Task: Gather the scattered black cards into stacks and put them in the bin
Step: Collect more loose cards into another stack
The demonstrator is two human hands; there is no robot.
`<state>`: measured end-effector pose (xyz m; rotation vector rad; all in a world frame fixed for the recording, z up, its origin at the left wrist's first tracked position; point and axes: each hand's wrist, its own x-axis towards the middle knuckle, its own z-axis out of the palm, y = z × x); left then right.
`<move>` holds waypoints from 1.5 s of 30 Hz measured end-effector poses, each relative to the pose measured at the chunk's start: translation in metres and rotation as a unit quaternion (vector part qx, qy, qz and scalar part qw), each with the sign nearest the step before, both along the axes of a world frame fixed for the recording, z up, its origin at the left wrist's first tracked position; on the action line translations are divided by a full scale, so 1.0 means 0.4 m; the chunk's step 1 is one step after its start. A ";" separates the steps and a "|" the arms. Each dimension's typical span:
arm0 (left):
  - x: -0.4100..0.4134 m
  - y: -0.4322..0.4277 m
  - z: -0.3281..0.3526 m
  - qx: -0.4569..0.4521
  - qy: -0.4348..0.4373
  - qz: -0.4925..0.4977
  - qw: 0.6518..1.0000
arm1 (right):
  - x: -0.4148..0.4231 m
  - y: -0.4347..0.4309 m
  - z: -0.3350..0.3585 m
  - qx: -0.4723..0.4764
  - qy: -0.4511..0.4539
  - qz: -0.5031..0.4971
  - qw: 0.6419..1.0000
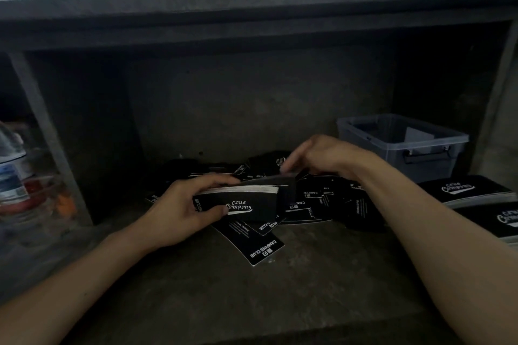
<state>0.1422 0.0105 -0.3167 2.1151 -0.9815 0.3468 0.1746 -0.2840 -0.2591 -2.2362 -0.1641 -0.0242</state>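
Observation:
My left hand point(179, 210) grips a thick stack of black cards point(246, 203), its top card printed "Club Camping", thumb on the front face and fingers over the far edge. My right hand point(316, 158) hovers just above and behind the stack, blurred, its fingertips pinching a single black card point(288, 175) at the stack's top. Beneath both hands a loose heap of scattered black cards point(314, 204) lies on the concrete shelf; one card point(262, 249) reads "Camping Club". A grey translucent bin point(403, 145) stands at the back right.
Two neat stacks of black cards point(473, 190) lie at the right edge, in front of the bin. Plastic bottles point(14, 176) stand behind a metal post point(47, 131) on the left. A concrete slab point(252, 22) overhangs the dark alcove.

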 end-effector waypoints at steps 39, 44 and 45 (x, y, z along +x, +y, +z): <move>-0.017 -0.004 0.011 0.019 -0.014 0.035 0.999 | 0.005 0.001 0.003 -0.312 0.036 -0.044 0.948; -0.016 -0.008 0.013 0.021 -0.012 0.032 0.999 | 0.016 -0.016 -0.018 -0.193 0.026 -0.110 0.975; -0.017 -0.007 0.013 0.020 -0.008 0.033 0.999 | 0.020 -0.009 -0.029 -0.224 0.018 -0.119 0.967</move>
